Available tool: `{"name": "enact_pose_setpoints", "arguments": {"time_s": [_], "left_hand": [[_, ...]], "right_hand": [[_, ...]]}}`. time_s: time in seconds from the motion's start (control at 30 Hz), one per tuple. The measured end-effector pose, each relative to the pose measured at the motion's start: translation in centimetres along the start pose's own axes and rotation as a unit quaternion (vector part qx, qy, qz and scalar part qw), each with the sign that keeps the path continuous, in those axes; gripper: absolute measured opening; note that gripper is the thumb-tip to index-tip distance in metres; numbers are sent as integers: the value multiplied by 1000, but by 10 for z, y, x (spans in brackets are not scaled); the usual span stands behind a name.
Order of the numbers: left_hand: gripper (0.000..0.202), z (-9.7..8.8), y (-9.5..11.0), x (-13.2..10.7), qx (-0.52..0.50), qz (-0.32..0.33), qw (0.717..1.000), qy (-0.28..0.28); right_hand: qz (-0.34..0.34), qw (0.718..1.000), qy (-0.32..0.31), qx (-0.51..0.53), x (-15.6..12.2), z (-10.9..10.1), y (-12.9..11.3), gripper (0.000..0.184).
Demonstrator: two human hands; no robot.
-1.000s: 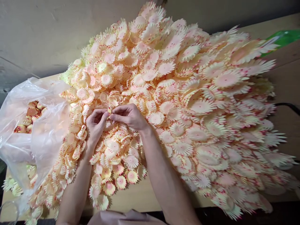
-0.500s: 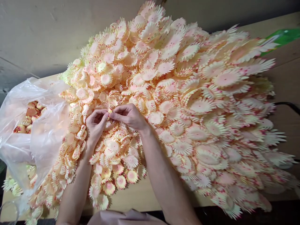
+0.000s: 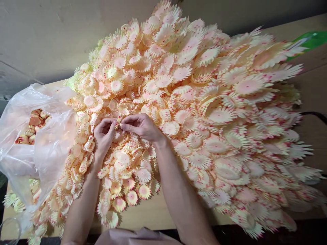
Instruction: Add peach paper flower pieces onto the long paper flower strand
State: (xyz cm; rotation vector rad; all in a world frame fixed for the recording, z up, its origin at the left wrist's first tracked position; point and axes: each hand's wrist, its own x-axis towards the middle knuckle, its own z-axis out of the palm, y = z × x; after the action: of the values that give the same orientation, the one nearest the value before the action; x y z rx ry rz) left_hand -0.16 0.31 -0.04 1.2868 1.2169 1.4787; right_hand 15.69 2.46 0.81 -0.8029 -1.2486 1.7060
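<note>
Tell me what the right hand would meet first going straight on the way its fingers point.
First the small red-tipped piece at its fingertips, then, right beyond, the left hand; depth between them is hard to judge.

Bright centre; dim, stretched right side

Pale table (image 3: 148, 215); on it petal discs (image 3: 193, 141), plastic bag (image 3: 53, 149)

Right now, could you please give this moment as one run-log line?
left hand: pinching small petal piece; right hand: at same piece; around: heaped petal discs; at left: plastic bag, curled pieces inside
</note>
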Motion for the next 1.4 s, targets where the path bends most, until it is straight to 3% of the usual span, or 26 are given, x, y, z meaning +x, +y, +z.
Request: {"name": "enact_pose_setpoints", "arguments": {"time_s": [0.17, 0.27, 0.6, 0.77, 1.03, 1.4], "left_hand": [[37, 0, 3, 0, -2, 7, 1000, -11], [30, -1, 3, -2, -18, -3, 999, -32], [14, -6, -3, -2, -38, -34, 998, -26], [15, -6, -1, -2, -67, -45, 996, -44], [16, -5, 2, -1, -94, -32, 990, -99], [15, -9, 0, -1, -93, -47, 988, -117]], "right_hand": [[5, 1000, 1, 0, -1, -2, 3, 21], [15, 1000, 1, 3, -1, -2, 2, 18], [-14, 999, 17, -39, -1, -1, 2, 16], [-20, 999, 33, -18, 0, -2, 4, 15], [-17, 1000, -4, -10, -4, -3, 1, 19], [-20, 1000, -12, -11, -3, -1, 4, 25]]}}
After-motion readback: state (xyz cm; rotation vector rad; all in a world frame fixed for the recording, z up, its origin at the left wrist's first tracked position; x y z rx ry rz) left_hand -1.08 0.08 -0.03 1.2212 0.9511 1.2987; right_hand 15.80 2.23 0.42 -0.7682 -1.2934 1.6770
